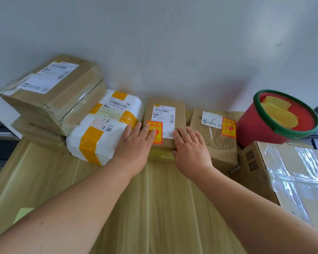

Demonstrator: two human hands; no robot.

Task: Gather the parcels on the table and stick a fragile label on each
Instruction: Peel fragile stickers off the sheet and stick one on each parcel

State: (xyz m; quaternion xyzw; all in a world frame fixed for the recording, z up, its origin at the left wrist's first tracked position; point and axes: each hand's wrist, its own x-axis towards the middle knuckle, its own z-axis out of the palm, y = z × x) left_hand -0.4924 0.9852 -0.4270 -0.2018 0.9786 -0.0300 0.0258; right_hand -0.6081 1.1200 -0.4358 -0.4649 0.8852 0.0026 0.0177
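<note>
Left hand (134,143): laid flat, fingers straight and a little spread; the fingertips are pressed on the label (154,132). Nothing is gripped.
Right hand (189,145): laid flat on the near right corner of the middle box (165,116), fingers straight. Nothing is gripped.
Middle box: set at 12 o'clock against the wall (173,43), just beyond both hands. The red-and-yellow label is stuck at its near left corner, beside the white shipping slip.
Drawn box (215,143): placed at 1 o'clock, just beside the middle box. A second label (229,130) is already fixed on its top right.
White parcel (103,132): found at 11 o'clock, bound with yellow tape and touching the left hand's outer edge. No fragile label is seen on it.
Stack (51,92): brown boxes piled at 10 o'clock. Only shipping slips are seen on top.
Big box (286,173): kept at 3 o'clock, wrapped in clear tape. No fragile label is seen on the faces in view.
Bucket (255,125): placed at 2 o'clock, red with a green rim. Yellow sheets (279,110) are held inside; what they are cannot be told.
Table (154,198): the parcels are gathered along its far edge.
Step in hand: the label is judged to be smoothed down while the box is steadied.
Progress: gathering is judged mostly done. Two parcels are labelled; the white parcel, the stack and the big box are judged left to do.
</note>
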